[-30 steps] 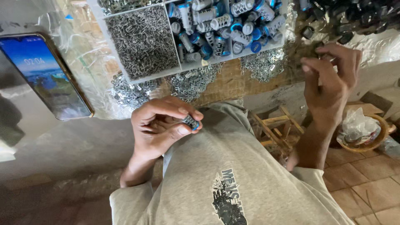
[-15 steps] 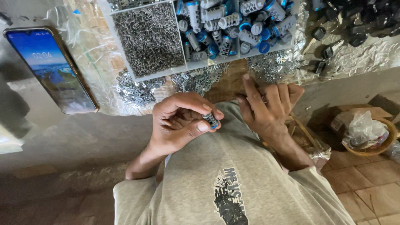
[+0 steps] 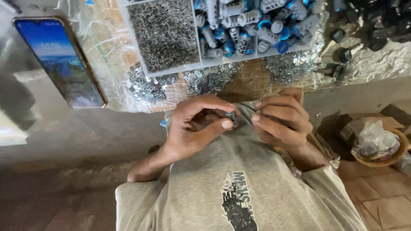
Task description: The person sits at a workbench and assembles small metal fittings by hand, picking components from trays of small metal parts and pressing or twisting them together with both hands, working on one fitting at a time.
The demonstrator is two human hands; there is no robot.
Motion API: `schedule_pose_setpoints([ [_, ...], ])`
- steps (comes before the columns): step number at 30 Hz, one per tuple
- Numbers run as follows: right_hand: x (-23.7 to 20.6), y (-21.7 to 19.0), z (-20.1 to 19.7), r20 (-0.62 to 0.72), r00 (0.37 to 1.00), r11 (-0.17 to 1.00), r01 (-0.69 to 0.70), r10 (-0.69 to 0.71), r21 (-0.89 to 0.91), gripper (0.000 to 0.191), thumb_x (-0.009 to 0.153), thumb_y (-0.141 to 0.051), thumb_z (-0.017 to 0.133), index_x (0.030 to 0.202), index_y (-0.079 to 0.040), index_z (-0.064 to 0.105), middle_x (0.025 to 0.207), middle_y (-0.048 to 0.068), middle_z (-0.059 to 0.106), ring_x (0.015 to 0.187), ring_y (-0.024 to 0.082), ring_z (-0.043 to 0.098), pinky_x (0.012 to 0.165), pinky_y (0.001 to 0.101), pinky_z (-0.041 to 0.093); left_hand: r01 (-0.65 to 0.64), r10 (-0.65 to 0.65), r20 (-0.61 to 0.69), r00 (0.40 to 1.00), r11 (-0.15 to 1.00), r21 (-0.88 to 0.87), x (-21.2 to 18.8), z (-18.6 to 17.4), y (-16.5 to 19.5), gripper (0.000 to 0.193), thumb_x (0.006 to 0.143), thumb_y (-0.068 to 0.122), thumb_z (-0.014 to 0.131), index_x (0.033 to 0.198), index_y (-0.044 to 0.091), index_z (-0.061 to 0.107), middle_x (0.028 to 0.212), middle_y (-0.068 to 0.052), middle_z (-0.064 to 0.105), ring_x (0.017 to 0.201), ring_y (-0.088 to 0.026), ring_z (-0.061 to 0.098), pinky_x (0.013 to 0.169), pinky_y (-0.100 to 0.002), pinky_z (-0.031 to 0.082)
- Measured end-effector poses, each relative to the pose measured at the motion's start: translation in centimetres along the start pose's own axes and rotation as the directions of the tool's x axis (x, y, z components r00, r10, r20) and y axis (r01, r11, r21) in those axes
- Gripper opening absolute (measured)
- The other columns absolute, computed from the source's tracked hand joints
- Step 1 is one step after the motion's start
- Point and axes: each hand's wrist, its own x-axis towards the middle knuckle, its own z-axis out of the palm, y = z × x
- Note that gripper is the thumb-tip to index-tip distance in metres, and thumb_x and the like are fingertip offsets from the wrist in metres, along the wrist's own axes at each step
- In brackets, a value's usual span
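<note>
**Fitting a small part, hands close to my chest**

Far left on the worktop point(image 3: 107, 128) lies a phone point(image 3: 60, 60), then the divided tray point(image 3: 195, 68) of metal clips and blue-and-grey cylinders. My left hand point(image 3: 199, 124) pinches a small dark cylinder piece point(image 3: 232, 119) between thumb and fingers. My right hand point(image 3: 282, 119) is curled just beside it, fingertips nearly touching; whether it holds anything I cannot tell. I judge this the joining step, which wants a steady, fine alignment.

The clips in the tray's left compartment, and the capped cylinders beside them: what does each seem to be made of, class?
Clips: probably bare metal wire, grey with dull glints, thin bent strands. Cylinders: silvery bodies, possibly metal, with blue caps that look like plastic, smooth and evenly coloured. Tray: likely white plastic, thin matt dividers.
</note>
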Motion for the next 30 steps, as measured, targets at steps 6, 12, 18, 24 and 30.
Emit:
schedule_pose_setpoints([
  [6,2.6,-1.4,1.0,0.014,0.995,0.983,-0.102,0.101,0.155,0.023,0.09,0.0,0.082,0.107,-0.007,0.068,0.102,0.009,0.069,0.093,0.022,0.072,0.077,0.0369,0.05,0.148,-0.15,-0.021,0.989,0.987,-0.06,-0.6,0.5,-0.2,0.027,0.103,-0.005,0.07,0.129,0.0,0.067,0.126,-0.012,0.071,0.104,-0.012,0.072,0.092,-0.024,0.063],
  [12,3.7,-1.0,3.4,-0.113,0.991,0.941,-0.034,0.076,0.336,0.027,0.091,0.004,0.08,0.105,-0.006,0.059,0.101,0.012,0.068,0.088,0.024,0.073,0.074,0.0362,0.06,0.155,-0.162,-0.045,0.986,0.978,-0.141,-0.9,0.2,-0.1,0.027,0.104,-0.005,0.07,0.13,0.0,0.067,0.121,-0.008,0.072,0.103,-0.01,0.071,0.091,-0.024,0.063],
  [18,3.9,-0.2,3.1,-0.052,0.983,0.967,0.184,-0.177,0.177,0.031,0.088,0.0,0.08,0.099,-0.007,0.051,0.093,0.011,0.071,0.082,0.029,0.074,0.064,0.038,0.059,0.101,-0.106,-0.063,0.992,0.992,-0.074,-0.9,-0.2,0.2,0.026,0.103,-0.005,0.073,0.128,0.001,0.069,0.112,-0.008,0.074,0.099,-0.008,0.071,0.085,-0.02,0.06],
  [24,3.0,-1.0,2.1,0.088,0.968,0.969,0.226,-0.235,0.103,0.031,0.09,-0.003,0.08,0.092,-0.008,0.049,0.096,0.009,0.073,0.088,0.032,0.075,0.069,0.0421,0.06,0.012,0.002,-0.048,0.999,0.959,0.284,-0.9,-0.6,0.6,0.025,0.094,-0.001,0.08,0.118,0.003,0.074,0.11,-0.009,0.077,0.095,-0.01,0.074,0.079,-0.023,0.061],
  [30,3.8,-1.2,1.0,0.388,0.919,0.973,-0.021,-0.072,0.23,0.025,0.09,-0.014,0.081,0.088,-0.01,0.056,0.084,0.004,0.069,0.083,0.023,0.071,0.077,0.0415,0.055,-0.001,-0.033,0.087,0.996,0.933,0.359,-1.0,-1.1,0.4,0.024,0.092,0.003,0.082,0.115,0.004,0.075,0.107,-0.009,0.078,0.09,-0.01,0.076,0.074,-0.022,0.064],
])
